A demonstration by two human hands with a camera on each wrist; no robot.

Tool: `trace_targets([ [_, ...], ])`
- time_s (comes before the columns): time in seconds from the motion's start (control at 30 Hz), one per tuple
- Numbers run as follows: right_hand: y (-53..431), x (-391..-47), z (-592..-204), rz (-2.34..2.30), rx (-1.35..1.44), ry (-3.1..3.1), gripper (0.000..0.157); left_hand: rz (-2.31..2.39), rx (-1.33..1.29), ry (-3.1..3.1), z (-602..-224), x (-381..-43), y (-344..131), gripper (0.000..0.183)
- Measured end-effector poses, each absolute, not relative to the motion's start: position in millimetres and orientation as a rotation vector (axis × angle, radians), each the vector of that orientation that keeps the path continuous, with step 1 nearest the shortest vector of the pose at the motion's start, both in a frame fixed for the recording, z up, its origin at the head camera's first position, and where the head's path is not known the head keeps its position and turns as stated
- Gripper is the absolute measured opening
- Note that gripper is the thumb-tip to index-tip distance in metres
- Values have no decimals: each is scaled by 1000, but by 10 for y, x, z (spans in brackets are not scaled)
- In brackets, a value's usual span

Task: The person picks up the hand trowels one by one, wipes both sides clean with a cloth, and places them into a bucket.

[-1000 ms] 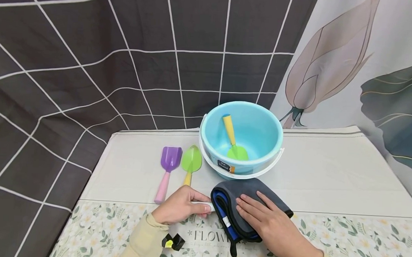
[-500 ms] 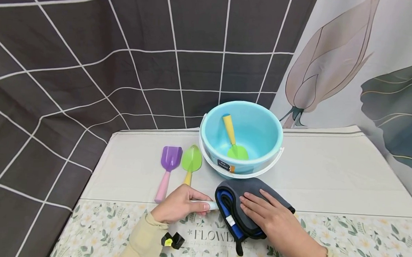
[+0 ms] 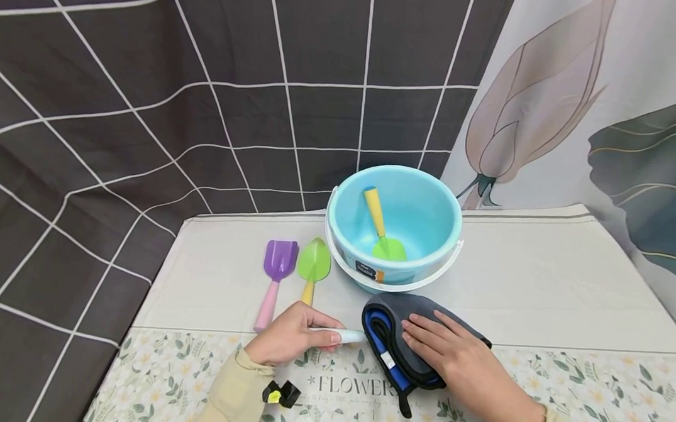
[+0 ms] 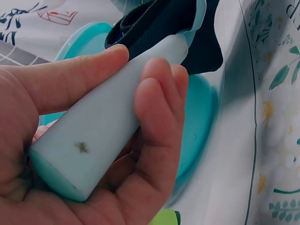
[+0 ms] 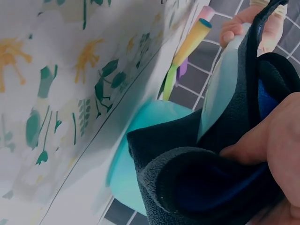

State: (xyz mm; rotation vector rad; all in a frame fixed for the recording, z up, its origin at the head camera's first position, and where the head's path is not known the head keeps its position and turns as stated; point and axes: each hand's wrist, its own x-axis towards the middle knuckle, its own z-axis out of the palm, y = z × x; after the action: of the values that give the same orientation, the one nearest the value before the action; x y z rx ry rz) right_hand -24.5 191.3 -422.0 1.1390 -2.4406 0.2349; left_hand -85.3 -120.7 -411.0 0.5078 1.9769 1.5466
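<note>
My left hand [image 3: 295, 336] grips the pale blue handle of a toy shovel [image 4: 101, 112], thumb on one side and fingers curled round the other. In the right wrist view a stretch of its light blue blade shows; the rest is hidden in a folded grey towel [image 3: 412, 324] with black edging and a blue inside. My right hand [image 3: 462, 361] holds this towel round the blade, fingers laid along the top and the thumb [image 5: 248, 145] pressing from the other side. The towel is in front of a light blue bucket [image 3: 428, 215] with a white handle.
A green toy shovel [image 3: 390, 248] with a yellow handle leans inside the bucket. To the bucket's left lie a purple shovel [image 3: 281, 259] with a pink handle and a green trowel [image 3: 315, 260] with a yellow handle. Dark checked cloth [image 3: 234, 112] hangs behind.
The towel and my right hand have slid a little to the right, so more of the pale blue shovel shows beside my left hand. The left hand stays nearly in place.
</note>
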Motion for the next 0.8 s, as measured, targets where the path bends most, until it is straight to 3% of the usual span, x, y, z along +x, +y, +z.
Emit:
trace_targets([
  [0.8, 2174, -228, -4196, 215, 1031, -2477, 66, 1490, 504, 2052, -4155, -873, -1317, 23],
])
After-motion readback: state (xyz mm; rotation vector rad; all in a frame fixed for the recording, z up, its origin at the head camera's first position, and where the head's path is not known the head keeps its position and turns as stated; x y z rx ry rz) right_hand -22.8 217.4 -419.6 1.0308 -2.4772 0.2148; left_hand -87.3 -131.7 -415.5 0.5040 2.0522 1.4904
